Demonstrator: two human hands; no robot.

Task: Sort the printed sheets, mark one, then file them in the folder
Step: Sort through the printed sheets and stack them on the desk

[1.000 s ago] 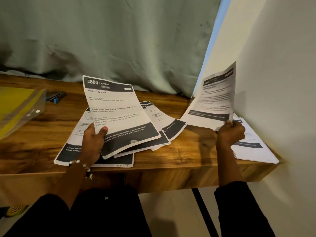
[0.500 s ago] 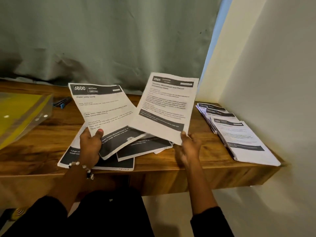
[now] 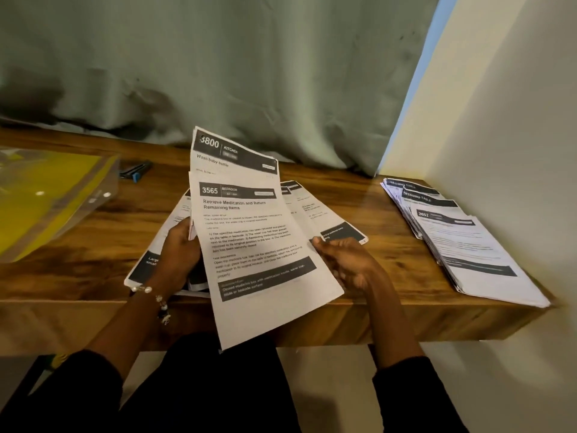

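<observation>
My left hand (image 3: 179, 250) grips the left edge of two printed sheets held up over the desk. The front sheet (image 3: 259, 245) is headed 3565 Bedroom, and the sheet behind it (image 3: 232, 154) is headed 3800 Kitchen. My right hand (image 3: 349, 264) is at the front sheet's right edge with loose fingers, its thumb tip touching the paper. Several loose sheets (image 3: 327, 220) lie fanned on the desk under my hands. A stack of sheets (image 3: 468, 245) lies at the desk's right end. The clear folder with a yellow insert (image 3: 46, 198) lies at the far left.
The wooden desk (image 3: 390, 251) ends against a white wall (image 3: 515, 135) on the right, with a grey-green curtain (image 3: 249, 73) behind it. A black and blue pen (image 3: 135, 171) lies near the folder's back corner. My lap is below the desk's front edge.
My right hand brought the 3565 sheet from the right and laid it over the 3800 sheet in my left hand. Its grip on the sheet has loosened.
</observation>
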